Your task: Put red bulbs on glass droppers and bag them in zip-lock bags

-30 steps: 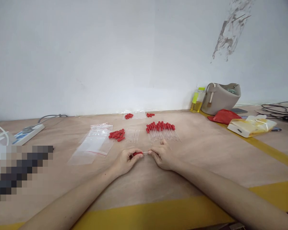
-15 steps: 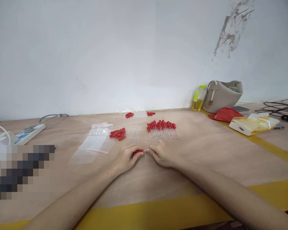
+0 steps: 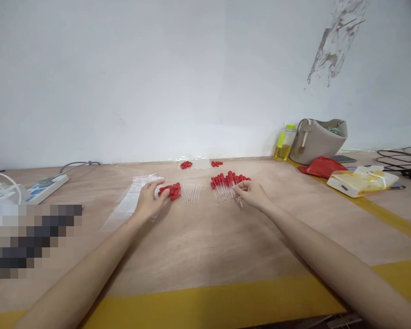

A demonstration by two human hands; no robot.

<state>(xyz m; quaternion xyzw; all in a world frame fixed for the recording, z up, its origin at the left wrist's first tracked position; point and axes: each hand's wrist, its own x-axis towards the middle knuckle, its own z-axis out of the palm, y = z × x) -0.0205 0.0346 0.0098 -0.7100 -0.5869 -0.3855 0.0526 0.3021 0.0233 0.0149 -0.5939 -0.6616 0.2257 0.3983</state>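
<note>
- Red bulbs [image 3: 173,193] are heaped loosely on the worktop [image 3: 205,256], just beside a row of bare clear tubes [image 3: 191,193].
- Capped tubes [image 3: 222,179] are laid out to the right of these, side by side, with their red ends towards the wall [image 3: 140,82] and their clear stems towards the person.
- The hands have just been parted: half a second ago they were brought together around one red bulb and its clear tube; now nothing is shared between them.
- The left hand [image 3: 147,202] has been moved to the bulb heap, its thumb and fingers spread and curved; no bulb is seen to be gripped, though contact with the heap cannot be ruled out.
- The right hand [image 3: 255,194] has been carried to the capped row, its fingertips drawn close together over the stems; whether a tube is pinched there cannot be told.
- From this change, the joining of that one piece is judged to be finished, with loose bulbs and bare tubes still left uncombined.
</note>
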